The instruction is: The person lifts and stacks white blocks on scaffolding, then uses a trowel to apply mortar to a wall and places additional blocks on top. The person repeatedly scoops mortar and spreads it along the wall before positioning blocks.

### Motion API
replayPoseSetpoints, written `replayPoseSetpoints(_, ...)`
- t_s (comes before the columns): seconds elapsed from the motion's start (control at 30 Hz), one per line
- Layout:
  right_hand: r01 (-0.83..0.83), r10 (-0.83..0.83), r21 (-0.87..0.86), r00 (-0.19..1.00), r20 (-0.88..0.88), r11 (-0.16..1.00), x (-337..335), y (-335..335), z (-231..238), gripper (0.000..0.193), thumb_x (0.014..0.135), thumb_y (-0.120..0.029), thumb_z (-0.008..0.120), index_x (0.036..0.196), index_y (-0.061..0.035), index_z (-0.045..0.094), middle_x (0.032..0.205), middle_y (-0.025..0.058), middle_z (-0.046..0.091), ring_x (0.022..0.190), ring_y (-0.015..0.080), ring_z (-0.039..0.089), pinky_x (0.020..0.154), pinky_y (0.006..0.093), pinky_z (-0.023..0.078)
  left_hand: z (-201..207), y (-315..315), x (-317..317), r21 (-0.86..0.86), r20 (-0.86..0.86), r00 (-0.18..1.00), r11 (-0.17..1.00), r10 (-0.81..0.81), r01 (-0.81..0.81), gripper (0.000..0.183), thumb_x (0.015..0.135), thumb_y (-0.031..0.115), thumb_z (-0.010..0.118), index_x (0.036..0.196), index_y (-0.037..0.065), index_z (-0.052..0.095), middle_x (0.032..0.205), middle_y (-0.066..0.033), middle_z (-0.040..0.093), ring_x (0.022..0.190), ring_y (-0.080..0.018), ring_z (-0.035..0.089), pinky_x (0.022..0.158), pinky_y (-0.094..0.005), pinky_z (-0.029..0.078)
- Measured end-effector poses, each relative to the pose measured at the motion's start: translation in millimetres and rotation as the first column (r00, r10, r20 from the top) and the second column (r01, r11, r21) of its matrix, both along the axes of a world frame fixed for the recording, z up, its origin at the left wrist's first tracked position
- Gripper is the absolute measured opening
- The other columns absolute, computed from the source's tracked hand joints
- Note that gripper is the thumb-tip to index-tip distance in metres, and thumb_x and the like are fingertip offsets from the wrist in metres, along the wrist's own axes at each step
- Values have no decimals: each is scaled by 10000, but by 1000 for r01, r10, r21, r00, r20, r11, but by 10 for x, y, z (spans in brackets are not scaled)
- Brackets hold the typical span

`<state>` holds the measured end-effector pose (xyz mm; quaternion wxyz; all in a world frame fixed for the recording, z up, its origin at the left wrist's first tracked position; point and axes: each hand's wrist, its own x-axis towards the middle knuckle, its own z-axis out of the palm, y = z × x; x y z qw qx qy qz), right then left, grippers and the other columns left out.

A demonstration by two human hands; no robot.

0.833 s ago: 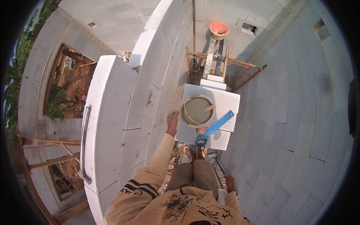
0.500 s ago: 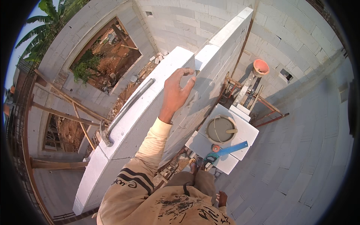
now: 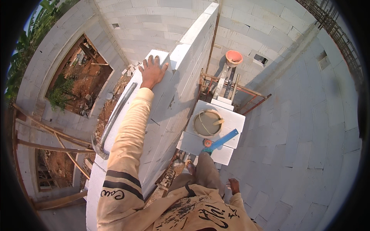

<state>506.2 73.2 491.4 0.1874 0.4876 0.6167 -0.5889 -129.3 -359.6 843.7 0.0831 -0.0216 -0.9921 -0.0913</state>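
Note:
My left hand (image 3: 152,74) lies with its fingers spread on the far end of a white wall block (image 3: 157,54), where a taller stretch of wall begins. Along the wall top, left of my forearm, rests a claw hammer (image 3: 118,109), its head toward me. My right hand (image 3: 233,186) hangs low by my leg, fingers loosely apart and nothing visible in it. It is nearest a stack of white blocks (image 3: 236,115), which carries a bucket of grey mortar (image 3: 208,123) with a handled tool in it, a blue handsaw (image 3: 225,139) and an orange round tape measure (image 3: 207,143).
An orange bucket (image 3: 234,57) stands beyond the blocks, on planks laid over a rusty scaffold frame (image 3: 254,101). The block wall (image 3: 181,90) rises close on my left. Wooden poles (image 3: 54,147) and window openings lie farther left. A tall block wall (image 3: 300,146) bounds the right.
My left hand has gone from a curled grip shape at the block joint to spread flat on the block top. My right hand shows more. The whole view has shifted.

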Motion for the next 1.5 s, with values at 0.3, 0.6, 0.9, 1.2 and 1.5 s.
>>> replayPoseSetpoints(0.3,82,-52,76,938,-342,994,317,9,455,355,943,-306,614,1073,-4,749,993,213,751,836,365,715,797,464,554,-16,28,12,27,-26,1000,1000,13,-12,784,990,643,484,1551,99,424,1632,-202,312,1495,-487,248,1147,-742,190)
replayPoseSetpoints(0.6,-52,50,124,999,21,991,343,52,422,419,945,-359,617,1152,-10,724,1085,219,737,960,363,703,891,470,533,-29,10,-71,172,-2,997,982,83,-81,798,950,731,480,1530,183,475,1636,-304,244,1470,-631,157,1194,-693,114)
replayPoseSetpoints(0.9,-475,443,189,876,188,859,-418,990,96,493,947,-411,620,1231,-17,700,1177,225,723,1084,362,690,985,477,513,-10,-44,-91,297,-47,992,950,119,-100,564,1036,564,478,1450,192,568,1567,-379,311,1456,-576,239,1206,-606,191)
replayPoseSetpoints(1.2,-532,547,514,826,137,673,-4004,2981,6,346,907,-303,693,1065,1,737,860,158,761,710,260,736,733,391,582,43,19,-166,179,-62,957,947,282,-267,606,1102,463,392,1573,82,404,1517,-270,440,1420,-462,373,1205,-534,238)
replayPoseSetpoints(1.5,-665,832,674,539,132,324,-8230,4253,408,433,915,-339,701,1211,-22,680,1029,257,726,967,425,697,893,488,538,-63,-441,-201,35,226,805,821,549,-570,631,1119,462,305,1599,53,333,1605,-203,375,1501,-363,293,1243,-471,170)
